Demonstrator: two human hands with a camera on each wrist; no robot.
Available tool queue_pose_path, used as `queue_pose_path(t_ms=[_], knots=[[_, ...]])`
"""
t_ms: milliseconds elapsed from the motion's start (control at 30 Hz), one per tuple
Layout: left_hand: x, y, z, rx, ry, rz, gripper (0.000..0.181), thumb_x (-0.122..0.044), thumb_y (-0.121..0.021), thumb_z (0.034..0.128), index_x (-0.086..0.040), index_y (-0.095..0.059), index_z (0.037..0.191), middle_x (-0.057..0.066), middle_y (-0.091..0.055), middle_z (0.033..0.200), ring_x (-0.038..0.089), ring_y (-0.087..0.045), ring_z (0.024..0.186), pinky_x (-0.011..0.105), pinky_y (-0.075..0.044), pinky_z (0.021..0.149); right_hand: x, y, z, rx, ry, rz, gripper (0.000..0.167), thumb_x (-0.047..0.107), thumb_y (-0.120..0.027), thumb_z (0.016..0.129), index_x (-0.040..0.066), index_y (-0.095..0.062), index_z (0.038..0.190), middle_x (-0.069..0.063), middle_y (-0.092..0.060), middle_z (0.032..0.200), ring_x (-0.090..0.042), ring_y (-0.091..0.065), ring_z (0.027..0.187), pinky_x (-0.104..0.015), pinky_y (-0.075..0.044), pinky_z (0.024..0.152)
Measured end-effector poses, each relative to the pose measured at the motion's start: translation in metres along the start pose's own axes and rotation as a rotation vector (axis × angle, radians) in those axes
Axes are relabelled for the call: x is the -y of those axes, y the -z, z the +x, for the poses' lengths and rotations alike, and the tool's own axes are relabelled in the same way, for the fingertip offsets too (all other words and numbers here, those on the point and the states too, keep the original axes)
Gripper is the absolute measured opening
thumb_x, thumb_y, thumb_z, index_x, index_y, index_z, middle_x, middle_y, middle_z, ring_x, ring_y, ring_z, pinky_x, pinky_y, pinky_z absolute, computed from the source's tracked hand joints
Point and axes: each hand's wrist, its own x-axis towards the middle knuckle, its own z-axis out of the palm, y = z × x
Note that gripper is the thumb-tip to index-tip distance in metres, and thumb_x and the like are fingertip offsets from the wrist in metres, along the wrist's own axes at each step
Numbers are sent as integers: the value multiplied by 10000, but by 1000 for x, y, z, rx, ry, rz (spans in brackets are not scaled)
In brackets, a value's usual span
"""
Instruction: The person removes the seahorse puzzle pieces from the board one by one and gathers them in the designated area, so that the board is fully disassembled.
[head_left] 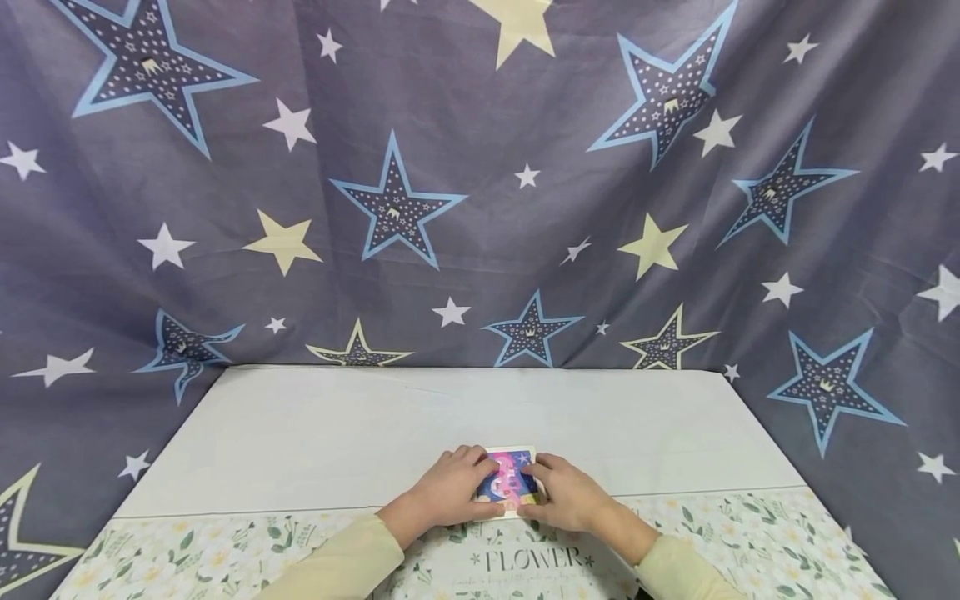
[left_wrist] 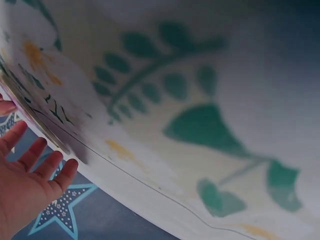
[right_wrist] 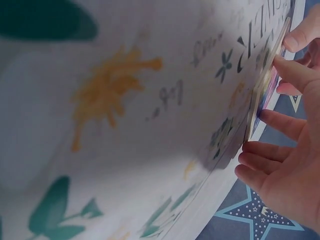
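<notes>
A small, flat, square picture board [head_left: 508,479] with a pink figure on a dark blue and purple ground and a pale border lies on the table. My left hand [head_left: 452,487] holds its left side, thumb at the near edge and index finger over the picture. On the opposite side my right hand [head_left: 572,497] holds it with thumb near and index finger on the face. The right wrist view shows the board's thin pale edge [right_wrist: 253,112] against the fingers. From the left wrist, the other fingers [left_wrist: 65,175] are seen loosely bent beside the board edge [left_wrist: 42,120].
The table has a white far part [head_left: 337,433] and a near part covered by a floral cloth [head_left: 225,546] printed with "FLOWER". A grey-blue curtain with stars [head_left: 480,275] hangs behind the table and along both sides.
</notes>
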Motion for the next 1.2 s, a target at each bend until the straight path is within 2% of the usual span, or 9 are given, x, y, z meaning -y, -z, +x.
queue_pose_path(t_ms=[400,567,767,867,967,1067,1200], knots=[[2,-2,2,23,-36,22,615,-652,-461,873,-229,-514,1317,28,-497,1274,204,-472,1170,436,-434,923,2,1,1,4,-11,4,641,513,-664,810,99,-551,1286,-196,-482,1351,-357,-486,1229,-505,-424,983],[1,-2,2,28,-32,34,625,-657,-458,871,-231,-509,1324,34,-491,1295,210,-465,1188,438,-429,939,0,4,4,-25,5,23,606,501,-672,807,82,-587,1238,-202,-517,1313,-368,-516,1190,-507,-437,965],[2,-5,3,31,-26,29,645,-673,-429,872,-231,-498,1337,36,-483,1318,211,-455,1214,440,-416,964,-1,9,10,-109,-14,84,467,372,-692,825,37,-629,1144,-161,-615,1145,-317,-594,1047,-484,-476,901],[2,-6,2,32,-18,26,656,-685,-407,873,-236,-489,1345,41,-473,1337,216,-446,1232,447,-408,976,-3,9,14,-149,-46,95,414,326,-699,830,34,-637,1118,-114,-635,1035,-232,-602,915,-428,-500,819],[2,-7,2,31,-12,27,657,-695,-394,871,-249,-486,1344,39,-465,1348,217,-440,1243,453,-404,980,-5,8,19,-175,-69,86,390,310,-708,823,43,-642,1100,-58,-612,922,-141,-541,785,-346,-481,708],[2,-8,2,24,-13,26,659,-698,-396,867,-251,-486,1344,36,-464,1348,216,-439,1242,451,-402,981,-6,7,22,-183,-90,96,395,305,-721,810,40,-643,1094,-35,-574,853,-109,-485,721,-301,-441,642],[2,-9,2,17,-15,22,660,-694,-406,866,-247,-487,1346,32,-468,1340,214,-439,1234,441,-400,983,-6,5,26,-168,-125,119,418,307,-727,806,38,-636,1112,-29,-549,848,-111,-474,713,-296,-424,625]])
